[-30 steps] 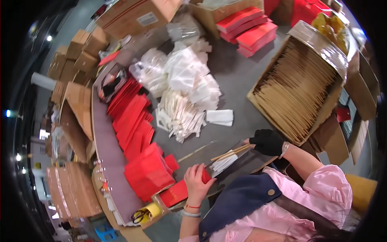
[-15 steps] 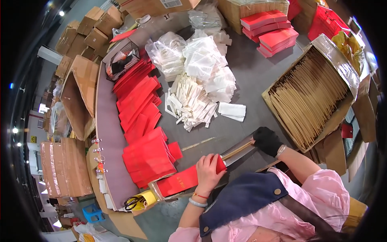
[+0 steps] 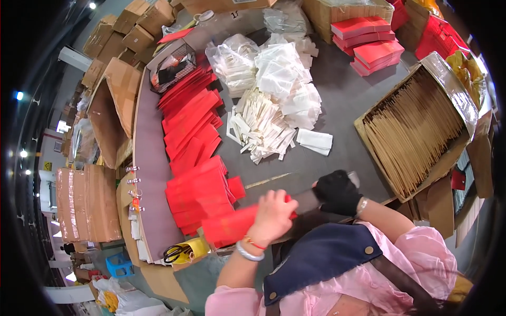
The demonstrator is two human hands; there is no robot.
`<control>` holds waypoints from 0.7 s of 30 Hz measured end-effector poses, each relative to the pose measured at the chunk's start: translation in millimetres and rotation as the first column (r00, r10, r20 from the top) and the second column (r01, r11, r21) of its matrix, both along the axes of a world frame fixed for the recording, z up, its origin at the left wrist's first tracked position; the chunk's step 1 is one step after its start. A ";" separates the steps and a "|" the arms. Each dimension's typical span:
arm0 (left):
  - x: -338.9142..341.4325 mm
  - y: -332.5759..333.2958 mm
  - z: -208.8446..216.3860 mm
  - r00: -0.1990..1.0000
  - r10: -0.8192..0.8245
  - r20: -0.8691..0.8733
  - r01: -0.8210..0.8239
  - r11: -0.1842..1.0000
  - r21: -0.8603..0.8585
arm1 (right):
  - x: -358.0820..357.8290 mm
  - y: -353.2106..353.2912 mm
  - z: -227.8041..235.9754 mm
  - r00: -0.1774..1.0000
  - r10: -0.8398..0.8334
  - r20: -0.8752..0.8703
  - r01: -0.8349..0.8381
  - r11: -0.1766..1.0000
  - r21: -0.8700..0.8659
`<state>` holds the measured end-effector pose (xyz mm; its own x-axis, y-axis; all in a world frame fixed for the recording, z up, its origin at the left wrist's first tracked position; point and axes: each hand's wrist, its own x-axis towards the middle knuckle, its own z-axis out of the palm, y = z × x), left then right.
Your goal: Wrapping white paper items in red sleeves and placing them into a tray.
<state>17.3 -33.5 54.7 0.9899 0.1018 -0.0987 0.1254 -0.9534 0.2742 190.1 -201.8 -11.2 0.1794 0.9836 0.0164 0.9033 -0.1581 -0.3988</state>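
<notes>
My left hand [image 3: 271,217] is closed around the right end of a long red paper sleeve [image 3: 225,227], near the table's front edge. Its fingers are slightly blurred. My right hand [image 3: 340,194], in a black glove, is curled over a grey, shiny strip-like holder [image 3: 305,200] to the right of the sleeve. What those fingers hold is hidden. A translucent end shows just past the glove. Left of my left hand lies a fanned stack of red sleeves [image 3: 197,192].
White paper packets [image 3: 258,124] are heaped mid-table, with a small white stack [image 3: 314,141] beside them. An open carton of thin brown sticks [image 3: 416,131] stands right. Red bundles [image 3: 369,47] sit at the back. Scissors lie in a yellow holder [image 3: 192,252] at the front left.
The pale sticks visible between my hands earlier no longer show. My right hand has shifted down and left relative to the table, nearer the sleeve. The whole view has moved slightly.
</notes>
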 end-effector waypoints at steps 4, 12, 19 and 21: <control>-35.7 75.3 9.8 0.972 0.133 0.194 -0.154 0.983 0.097 | 20.2 -15.9 24.2 0.968 -0.238 -0.072 0.247 0.955 0.163; -47.2 -15.8 -78.2 0.706 0.692 0.150 -0.696 0.718 -0.033 | 3.4 -11.8 32.1 0.988 -0.138 0.073 0.140 0.990 -0.018; -49.2 -16.6 -93.4 0.645 0.755 0.115 -0.722 0.652 -0.232 | 0.3 -5.1 28.2 0.994 -0.029 0.104 0.041 0.992 -0.121; -51.5 -15.7 -89.6 0.643 0.759 0.100 -0.728 0.647 -0.228 | -3.3 -0.5 26.4 0.996 -0.008 0.089 0.019 0.992 -0.128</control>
